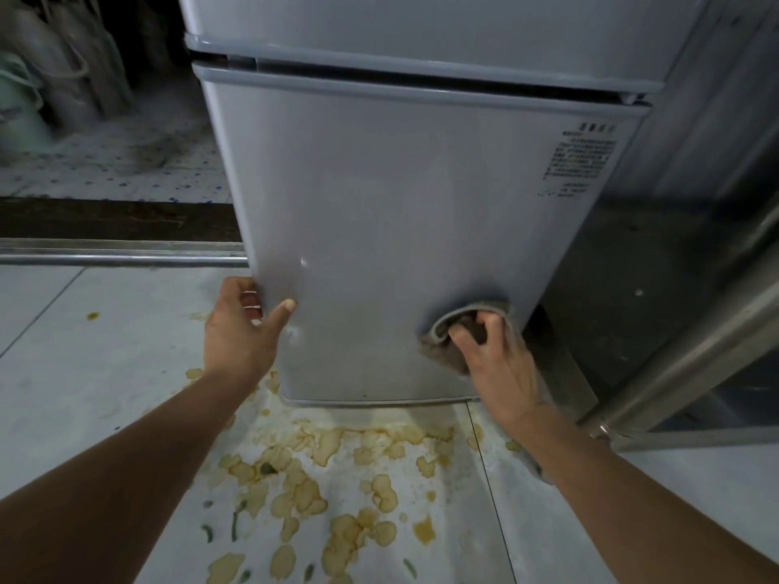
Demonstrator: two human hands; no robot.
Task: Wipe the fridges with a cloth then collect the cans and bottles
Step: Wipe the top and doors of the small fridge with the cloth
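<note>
A small grey two-door fridge (392, 212) stands in front of me, its lower door facing me with a printed label at the upper right. My left hand (240, 326) grips the lower door's left edge, fingers round the side and thumb on the front. My right hand (493, 351) holds a bunched grey-brown cloth (447, 335) pressed against the door near its lower right corner. No cans or bottles are in view.
Yellow-brown stains (337, 491) cover the pale tiled floor below the fridge. A metal door track (122, 252) runs along the left. A dark steel cabinet with a metal leg (674, 364) stands close on the right. Sacks (55, 69) lean at the back left.
</note>
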